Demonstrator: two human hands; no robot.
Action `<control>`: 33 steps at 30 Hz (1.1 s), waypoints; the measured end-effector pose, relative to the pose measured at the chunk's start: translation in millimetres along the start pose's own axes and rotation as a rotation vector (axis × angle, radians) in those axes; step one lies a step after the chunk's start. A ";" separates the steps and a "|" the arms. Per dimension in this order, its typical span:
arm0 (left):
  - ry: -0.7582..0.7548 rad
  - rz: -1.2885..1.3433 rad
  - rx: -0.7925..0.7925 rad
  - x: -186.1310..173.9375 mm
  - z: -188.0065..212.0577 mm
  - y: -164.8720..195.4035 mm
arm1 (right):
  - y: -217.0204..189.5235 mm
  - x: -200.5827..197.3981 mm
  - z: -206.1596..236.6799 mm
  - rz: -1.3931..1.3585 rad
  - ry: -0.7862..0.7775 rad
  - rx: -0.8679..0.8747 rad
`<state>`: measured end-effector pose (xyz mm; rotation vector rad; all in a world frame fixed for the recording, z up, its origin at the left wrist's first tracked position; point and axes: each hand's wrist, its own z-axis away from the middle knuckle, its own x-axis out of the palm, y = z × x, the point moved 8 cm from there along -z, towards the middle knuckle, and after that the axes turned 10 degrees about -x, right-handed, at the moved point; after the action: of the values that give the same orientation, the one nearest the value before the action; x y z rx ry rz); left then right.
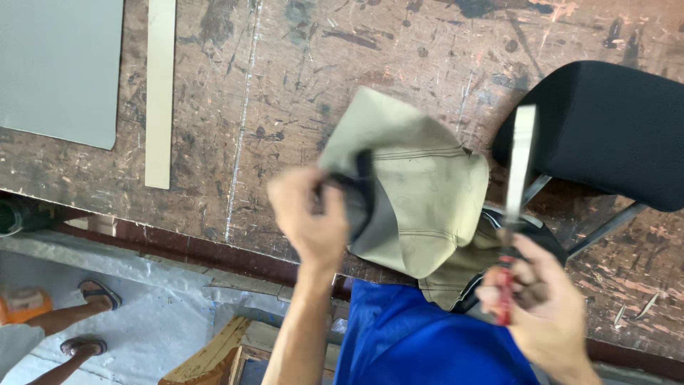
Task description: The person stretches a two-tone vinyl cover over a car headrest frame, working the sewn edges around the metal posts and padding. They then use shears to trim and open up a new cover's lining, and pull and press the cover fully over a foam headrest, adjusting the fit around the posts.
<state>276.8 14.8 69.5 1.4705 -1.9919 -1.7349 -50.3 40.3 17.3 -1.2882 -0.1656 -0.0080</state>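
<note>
My left hand (312, 214) grips the edge of a beige fabric cover (420, 192) with a dark grey inner lining, holding it up over the table's front edge. My right hand (545, 306) is closed on the red handle of a flat-bladed tool (519, 160), whose pale blade points up and away, just right of the fabric. Behind the blade lies a black padded seat part (613, 135) on metal rods. The frame is motion-blurred around both hands.
The worn, scratched wooden table (285, 71) holds a grey sheet (60, 68) at the far left and a pale flat strip (159, 93) beside it. Another person's sandalled feet (89, 317) stand on the floor at lower left. My blue clothing (420, 342) fills the bottom centre.
</note>
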 end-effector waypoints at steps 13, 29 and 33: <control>-0.569 0.151 -0.273 87.9 26.2 -13.3 | -34.4 -37.3 26.8 0.239 0.121 -0.172; -0.956 0.412 -0.664 118.6 35.6 -34.5 | -12.9 -34.0 33.5 -0.175 -0.064 -0.069; -0.924 0.563 -0.749 113.9 33.9 -35.9 | -0.3 -31.8 32.2 0.084 -0.080 0.028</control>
<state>216.3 -37.5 -25.5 -0.1625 -1.4132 -2.6121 -85.6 68.3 22.1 -1.2678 -0.1799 0.1178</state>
